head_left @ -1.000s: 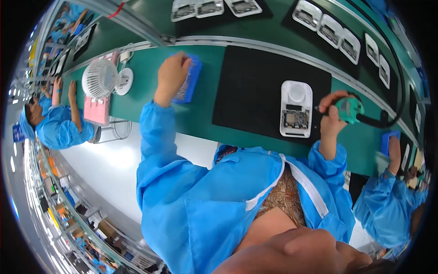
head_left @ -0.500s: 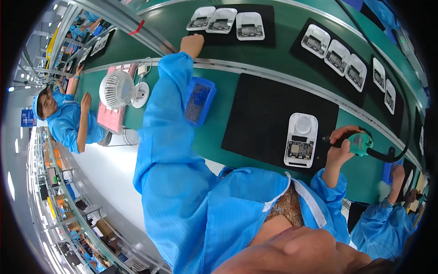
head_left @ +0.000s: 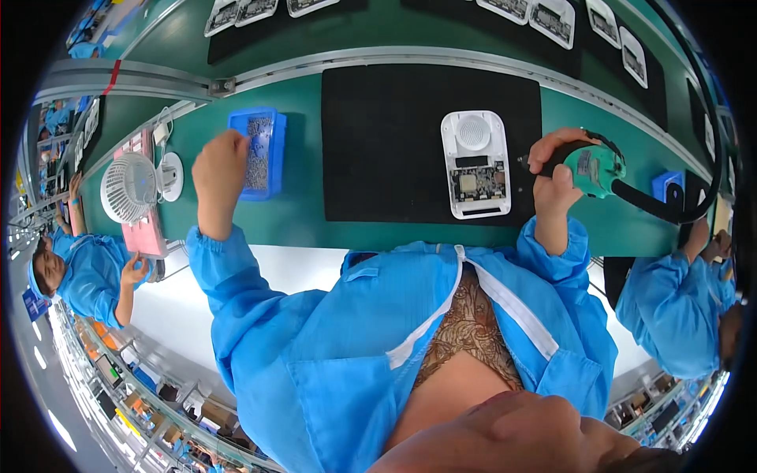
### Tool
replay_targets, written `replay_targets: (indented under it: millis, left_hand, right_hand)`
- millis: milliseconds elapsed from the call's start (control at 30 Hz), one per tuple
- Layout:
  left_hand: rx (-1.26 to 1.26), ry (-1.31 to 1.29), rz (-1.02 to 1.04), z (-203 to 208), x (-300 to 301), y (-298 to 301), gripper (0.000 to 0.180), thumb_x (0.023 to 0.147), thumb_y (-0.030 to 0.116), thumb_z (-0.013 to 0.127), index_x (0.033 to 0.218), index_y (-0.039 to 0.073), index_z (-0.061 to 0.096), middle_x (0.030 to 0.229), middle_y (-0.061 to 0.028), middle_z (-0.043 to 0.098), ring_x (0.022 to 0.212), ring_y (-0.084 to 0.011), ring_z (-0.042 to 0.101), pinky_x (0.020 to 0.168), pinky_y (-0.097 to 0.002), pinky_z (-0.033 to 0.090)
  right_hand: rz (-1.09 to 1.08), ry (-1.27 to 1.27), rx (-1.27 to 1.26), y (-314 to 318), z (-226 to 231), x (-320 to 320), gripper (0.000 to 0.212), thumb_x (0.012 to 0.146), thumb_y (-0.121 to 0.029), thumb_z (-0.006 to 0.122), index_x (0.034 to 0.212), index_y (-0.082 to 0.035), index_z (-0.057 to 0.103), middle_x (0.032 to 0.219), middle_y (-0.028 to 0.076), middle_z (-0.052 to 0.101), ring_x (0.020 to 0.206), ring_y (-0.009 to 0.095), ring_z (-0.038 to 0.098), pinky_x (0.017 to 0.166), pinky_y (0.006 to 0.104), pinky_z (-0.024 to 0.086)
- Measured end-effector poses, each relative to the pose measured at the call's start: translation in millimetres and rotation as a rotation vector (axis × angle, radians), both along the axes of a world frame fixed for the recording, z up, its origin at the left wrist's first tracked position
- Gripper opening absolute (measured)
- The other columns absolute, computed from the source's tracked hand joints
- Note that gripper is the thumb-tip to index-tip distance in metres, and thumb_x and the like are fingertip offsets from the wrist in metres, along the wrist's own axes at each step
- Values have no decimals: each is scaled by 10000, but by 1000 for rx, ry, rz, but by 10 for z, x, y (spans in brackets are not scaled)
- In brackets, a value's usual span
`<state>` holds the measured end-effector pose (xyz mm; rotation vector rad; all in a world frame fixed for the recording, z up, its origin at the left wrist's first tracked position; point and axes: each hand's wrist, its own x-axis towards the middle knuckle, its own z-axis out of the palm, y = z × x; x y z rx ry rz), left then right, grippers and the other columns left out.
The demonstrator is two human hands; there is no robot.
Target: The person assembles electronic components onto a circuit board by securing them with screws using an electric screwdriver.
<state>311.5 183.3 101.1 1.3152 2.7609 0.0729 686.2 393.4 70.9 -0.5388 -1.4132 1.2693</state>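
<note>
My left hand [head_left: 220, 172] is at the near-left side of a blue bin [head_left: 277, 162] of small metal screws [head_left: 258, 162]. Its fingers are curled together at the bin's edge, and whatever they may pinch is hidden. In my right hand [head_left: 554, 169] is a green and black electric screwdriver [head_left: 591, 170], its black tip pointing left. Just left of that tip, a white housing [head_left: 477, 130] lies open side up on a black mat [head_left: 386, 142]. It carries a round white part [head_left: 473, 133] at its far end and a circuit board [head_left: 478, 182] at its near end.
Several similar white housings [head_left: 552, 22] lie on black mats across the far side of a metal rail [head_left: 441, 54]. A white fan [head_left: 130, 188] stands on the left, beside a pink tray [head_left: 144, 229]. Co-workers in blue sit left [head_left: 87, 272] and right [head_left: 670, 307].
My left hand has come back from the far mat across the rail to the blue bin. My right hand still holds the screwdriver beside the housing. The whole view has turned.
</note>
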Motion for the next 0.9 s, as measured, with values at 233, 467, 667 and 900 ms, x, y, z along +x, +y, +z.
replay_targets:
  millis: [233,467,667,900]
  left_hand:
    - [297,-362,-39,-564,70,-74,89,835,85,606,894,23,632,800,-165,659,735,-328,641,641,-392,495]
    - [283,-315,-88,-552,144,-67,96,856,72,582,915,9,622,802,-187,653,741,-335,645,634,-388,493]
    - [371,52,-52,-252,508,10,114,871,81,591,958,38,651,867,-171,663,765,-346,642,630,-383,497]
    - [739,-452,-734,-288,2095,697,131,798,7,652,923,35,625,822,-116,621,737,-299,630,624,-359,514]
  right_hand:
    - [60,52,-45,-197,-38,73,529,801,-435,709,1042,-11,501,664,84,513,509,156,474,463,276,392]
    - [122,158,-4,-173,-51,171,402,802,-222,644,1091,-7,466,700,102,538,545,143,502,484,249,423]
    - [27,102,9,-218,139,250,610,767,-574,668,1038,-48,518,659,52,490,503,129,462,465,272,380]
    - [209,347,75,-253,350,136,699,758,-694,607,1056,-70,507,666,38,479,468,106,430,446,253,365]
